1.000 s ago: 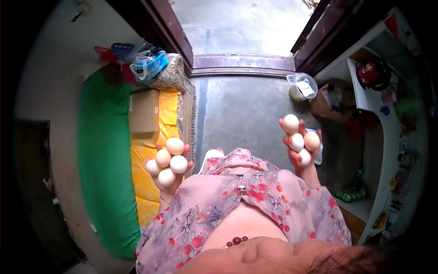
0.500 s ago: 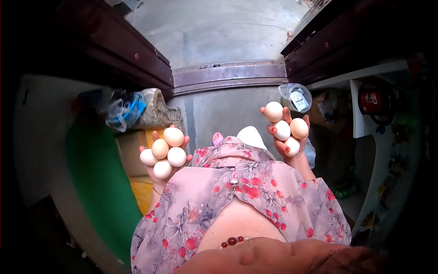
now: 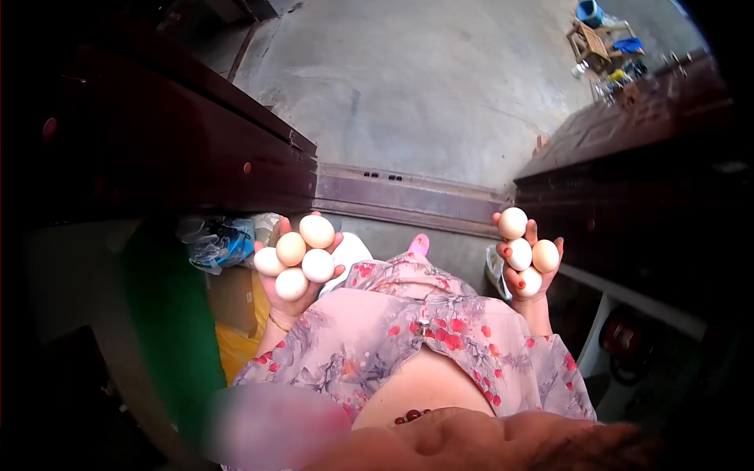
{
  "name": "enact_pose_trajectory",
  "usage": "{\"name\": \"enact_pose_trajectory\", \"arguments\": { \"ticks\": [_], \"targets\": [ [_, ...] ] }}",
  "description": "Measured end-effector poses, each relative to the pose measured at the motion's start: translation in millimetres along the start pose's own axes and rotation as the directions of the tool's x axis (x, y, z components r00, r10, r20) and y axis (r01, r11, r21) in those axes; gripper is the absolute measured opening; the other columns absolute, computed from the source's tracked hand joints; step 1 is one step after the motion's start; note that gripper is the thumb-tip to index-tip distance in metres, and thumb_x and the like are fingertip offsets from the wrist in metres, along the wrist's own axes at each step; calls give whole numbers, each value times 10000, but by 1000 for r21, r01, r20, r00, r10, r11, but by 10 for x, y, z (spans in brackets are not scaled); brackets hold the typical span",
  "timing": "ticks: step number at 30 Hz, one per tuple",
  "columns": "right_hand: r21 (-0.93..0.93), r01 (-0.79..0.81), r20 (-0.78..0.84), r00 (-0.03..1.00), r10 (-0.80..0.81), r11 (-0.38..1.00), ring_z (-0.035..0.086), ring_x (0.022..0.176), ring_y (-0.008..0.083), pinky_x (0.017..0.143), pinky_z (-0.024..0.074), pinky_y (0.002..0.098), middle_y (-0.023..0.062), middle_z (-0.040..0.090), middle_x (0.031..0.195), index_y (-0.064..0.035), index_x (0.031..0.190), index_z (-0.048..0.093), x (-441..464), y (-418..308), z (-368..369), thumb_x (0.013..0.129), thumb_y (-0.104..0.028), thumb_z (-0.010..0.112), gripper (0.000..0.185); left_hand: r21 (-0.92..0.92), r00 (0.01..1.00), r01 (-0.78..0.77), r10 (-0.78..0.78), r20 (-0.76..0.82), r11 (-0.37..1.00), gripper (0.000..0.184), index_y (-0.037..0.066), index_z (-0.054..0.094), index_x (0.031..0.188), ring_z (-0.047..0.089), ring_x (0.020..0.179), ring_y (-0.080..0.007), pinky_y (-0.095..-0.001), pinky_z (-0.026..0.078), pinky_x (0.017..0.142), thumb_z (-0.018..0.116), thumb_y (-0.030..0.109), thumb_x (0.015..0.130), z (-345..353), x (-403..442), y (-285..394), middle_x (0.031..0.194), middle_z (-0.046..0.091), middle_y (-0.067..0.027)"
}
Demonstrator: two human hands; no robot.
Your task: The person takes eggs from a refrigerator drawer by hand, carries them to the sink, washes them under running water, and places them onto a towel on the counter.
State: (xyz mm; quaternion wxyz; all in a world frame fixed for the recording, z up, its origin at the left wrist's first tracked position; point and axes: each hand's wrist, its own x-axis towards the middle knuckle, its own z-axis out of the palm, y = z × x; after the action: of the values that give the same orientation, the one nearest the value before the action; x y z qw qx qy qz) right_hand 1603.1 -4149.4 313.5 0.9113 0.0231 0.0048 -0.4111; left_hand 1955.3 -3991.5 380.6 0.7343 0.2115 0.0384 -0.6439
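Observation:
My left hand [image 3: 281,304] is turned palm up with its fingers curled around several eggs. They sit in a cluster, among them a tan egg [image 3: 290,249] and a whiter egg [image 3: 318,265]. My right hand [image 3: 542,298] is raised at about the same height and grips several more eggs. A pale egg [image 3: 513,224] sits at the top of that group, and a light brown egg [image 3: 545,256] is at its right side. The eggs hide most of both palms.
A dark door sill [image 3: 408,193] crosses the floor ahead, between dark door panels [image 3: 181,149] on the left and right. Beyond it, grey floor [image 3: 408,86] leads to a wooden stool [image 3: 589,47]. A green surface [image 3: 169,314] and cardboard box [image 3: 232,294] are at left.
I have stepped forward, so the sill is closer to me and more floor beyond shows. A different leg is now ahead. Both hands still hold their eggs in the same grouping.

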Motion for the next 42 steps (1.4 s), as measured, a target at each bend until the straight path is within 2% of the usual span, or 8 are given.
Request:
{"name": "enact_pose_trajectory", "arguments": {
  "ticks": [7,13,14,17,20,30,35,42],
  "targets": [
    [60,-44,37,998,41,997,491,978,328,453,546,338,255,132,1491,-109,1286,553,1355,-509,-6,838,-567,548,641,-170,999,-23,27,23,985,592,327,498,1329,201,1366,-485,-752,250,978,464,658,840,305,1188,176,1497,295,-103],
    [18,-12,20,1000,12,1000,488,994,337,440,539,332,230,150,1499,-124,1294,552,2667,-467,-11,830,-528,562,615,-260,984,17,30,177,966,599,307,497,1326,190,1367,-486,-742,245,990,525,625,821,257,2599,986,1490,285,-153],
    [19,-48,92,995,46,999,470,1091,358,523,579,377,206,135,1510,-123,1319,529,2983,-521,-23,851,-450,593,575,-260,978,30,26,208,965,608,310,481,1338,187,1366,-488,-739,266,981,522,630,822,289,2941,1128,1490,283,-153],
    [-9,-34,51,998,35,999,477,1082,347,527,580,370,196,150,1513,-153,1327,525,3950,-657,-139,844,-470,598,583,-255,985,38,7,171,966,588,296,473,1347,187,1362,-495,-756,335,915,538,595,844,396,3995,1608,1510,243,-113],
    [63,-20,-32,999,22,998,508,1015,340,465,563,337,213,182,1501,-150,1287,565,4630,-1154,-3,834,-565,544,615,-229,986,73,-35,163,971,578,296,481,1341,183,1360,-504,-767,330,905,540,589,846,1048,4883,1685,1512,239,-111],
    [73,-139,-44,989,143,988,530,976,347,454,592,368,247,222,1456,-103,1257,566,6841,-2513,831,846,-532,553,595,-196,964,-51,100,247,979,547,304,518,1314,178,1366,-495,-757,309,935,559,576,841,2405,6623,1814,1522,222,-98],
    [35,-327,-35,944,328,944,530,1001,356,467,599,364,235,236,1452,-121,1279,557,8703,-1516,1344,841,-523,564,594,-190,958,-226,254,136,955,559,328,516,1313,185,1378,-461,-729,334,944,565,596,826,2447,6793,3479,1516,248,-79],
    [-3,-618,-17,786,618,786,561,977,367,430,592,367,259,235,1445,-109,1275,541,11021,-663,1724,856,-560,506,616,-183,859,-470,495,132,864,581,372,467,1345,139,1401,-431,-699,304,990,549,622,827,2435,7109,4678,1527,241,-77]
  ]
}}
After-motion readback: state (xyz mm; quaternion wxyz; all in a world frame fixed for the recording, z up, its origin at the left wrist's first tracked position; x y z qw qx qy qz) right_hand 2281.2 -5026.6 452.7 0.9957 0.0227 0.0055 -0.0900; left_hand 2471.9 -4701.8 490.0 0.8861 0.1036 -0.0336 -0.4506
